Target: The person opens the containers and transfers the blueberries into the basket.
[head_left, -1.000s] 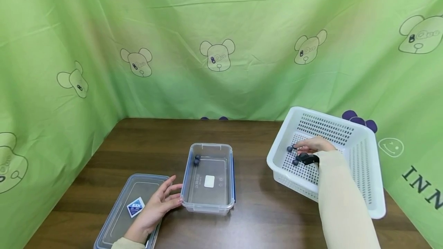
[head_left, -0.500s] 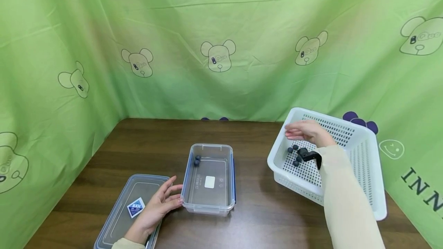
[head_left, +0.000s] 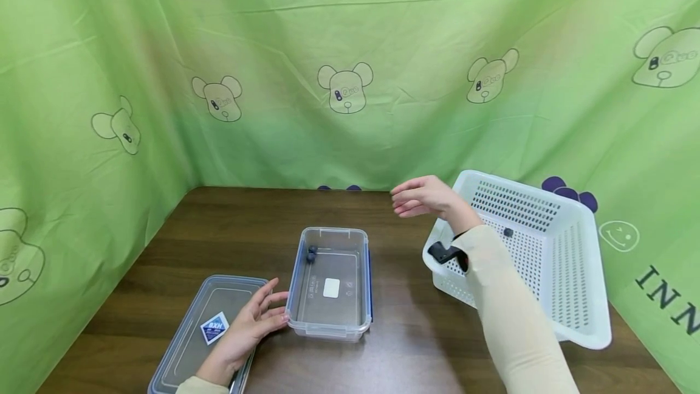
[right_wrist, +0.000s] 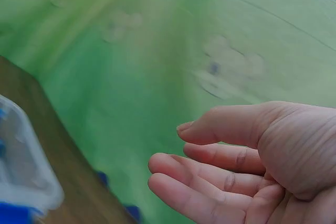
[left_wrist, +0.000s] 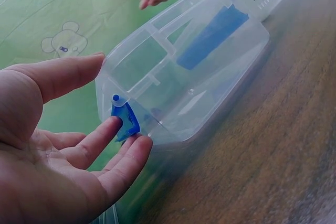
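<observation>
My left hand [head_left: 248,324] has its fingers spread at the near left corner of a clear plastic box [left_wrist: 184,93]. Its fingertips touch the box's blue side clip [left_wrist: 126,121] in the left wrist view. Two blueberries [head_left: 312,253] lie inside, toward the far left. My right hand [right_wrist: 252,161] hovers over the table between the box and a white basket [head_left: 595,272]. Its fingers are loosely bent with the thumb apart. I see no berry in it, though its far side is hidden. One blueberry [head_left: 508,232] shows in the basket; the right forearm covers others.
A clear lid [head_left: 180,345] with a blue rim and a diamond-shaped sticker lies under the left wrist, left of the box. The brown table [head_left: 246,211] ends at a green curtain [head_left: 284,151] behind and along both sides.
My right hand has risen out of the basket and moved left, past its rim. The left hand and the box stay where they were.
</observation>
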